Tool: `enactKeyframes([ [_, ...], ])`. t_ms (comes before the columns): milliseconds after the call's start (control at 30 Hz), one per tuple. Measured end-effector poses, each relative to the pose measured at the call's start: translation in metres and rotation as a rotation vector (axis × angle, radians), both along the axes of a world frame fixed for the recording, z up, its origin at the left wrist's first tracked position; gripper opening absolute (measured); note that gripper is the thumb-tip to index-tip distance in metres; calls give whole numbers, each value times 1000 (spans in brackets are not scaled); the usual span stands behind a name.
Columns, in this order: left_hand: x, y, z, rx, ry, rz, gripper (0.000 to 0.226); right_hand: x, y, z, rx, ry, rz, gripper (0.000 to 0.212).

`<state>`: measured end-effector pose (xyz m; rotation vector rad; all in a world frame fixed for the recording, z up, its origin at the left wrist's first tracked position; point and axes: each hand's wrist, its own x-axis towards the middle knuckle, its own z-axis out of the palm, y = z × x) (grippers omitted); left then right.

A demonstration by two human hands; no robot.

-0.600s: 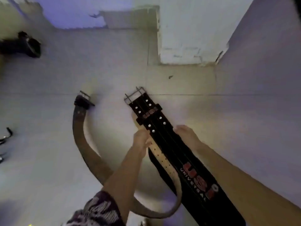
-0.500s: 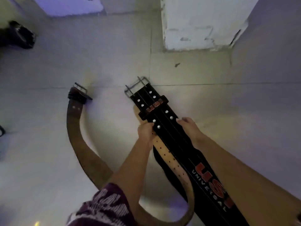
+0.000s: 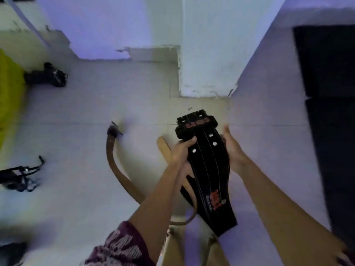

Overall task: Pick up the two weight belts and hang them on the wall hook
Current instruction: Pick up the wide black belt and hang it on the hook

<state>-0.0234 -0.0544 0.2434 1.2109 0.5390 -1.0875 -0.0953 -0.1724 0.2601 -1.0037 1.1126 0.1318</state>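
Note:
A black weight belt (image 3: 208, 169) with red lettering is lifted off the tiled floor, its buckle end pointing away from me. My left hand (image 3: 181, 152) grips its left edge and my right hand (image 3: 233, 150) holds its right edge. A brown leather weight belt (image 3: 119, 175) lies curved on the floor to the left, its buckle at the far end and its tan tip beside my left hand. Part of the brown belt runs under the black one. No wall hook is in view.
A white pillar (image 3: 207, 54) stands straight ahead on the tiled floor (image 3: 86, 112). A dark object (image 3: 48, 74) lies at the far left by something yellow (image 3: 9, 89). Black straps (image 3: 21, 176) lie at the left edge. A dark panel (image 3: 330, 112) fills the right side.
Both hands have lifted the black belt off the floor and its buckle end has folded upward. The view has pulled back and up, showing more of the pillar and wall.

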Motion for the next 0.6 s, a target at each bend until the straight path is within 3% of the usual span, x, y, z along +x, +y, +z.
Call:
enactKeyframes([
  [100, -43, -11, 168, -110, 53, -232, 17, -46, -18, 149, -54, 18, -20, 93],
  [133, -54, -17, 220, -171, 41, -293, 19, -63, -22, 201, -95, -6, -60, 95],
  [233, -79, -33, 350, -348, -121, -421, 50, -108, -26, 343, -186, -138, -170, 78],
  [333, -104, -43, 448, -467, -261, -535, 69, -143, -33, 437, -247, -265, -252, 53],
  [400, -116, -48, 494, -476, -358, -535, 66, -154, -38, 480, -321, -340, -289, 33],
  [600, -134, -58, 597, -421, -721, -567, 41, -174, -50, 586, -409, -591, -239, 35],
])
